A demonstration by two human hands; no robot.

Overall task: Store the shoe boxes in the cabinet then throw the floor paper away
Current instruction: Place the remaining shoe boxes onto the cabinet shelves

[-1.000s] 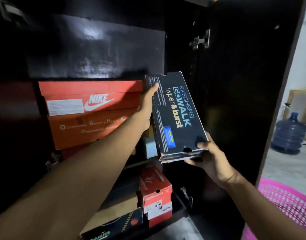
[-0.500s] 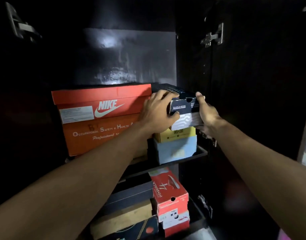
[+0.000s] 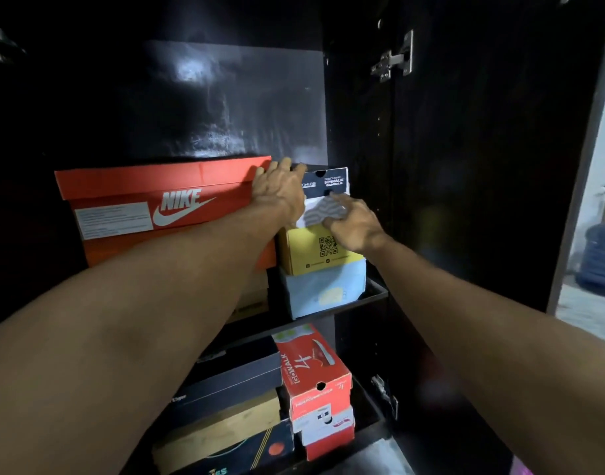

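A dark Skechers GOwalk shoe box [image 3: 328, 182] lies on top of a yellow box [image 3: 314, 252] and a light blue box [image 3: 323, 291] on the upper shelf of the dark cabinet [image 3: 232, 104]. My left hand [image 3: 279, 192] rests flat against the box's left end, beside the orange Nike box [image 3: 157, 197]. My right hand [image 3: 354, 224] presses its fingertips on the box's white front face. Both hands touch the box without gripping around it. No floor paper is in view.
The lower shelf holds a red GOwalk box [image 3: 311, 371], black and tan boxes [image 3: 225, 406]. The cabinet door [image 3: 482, 166] stands open at right with a metal hinge [image 3: 393, 60]. A blue water jug [image 3: 601, 258] sits on the floor beyond.
The Skechers box went from being held tilted in the air to lying flat on the yellow box, pushed deeper into the shelf. My hands shifted from holding it to pressing its front.
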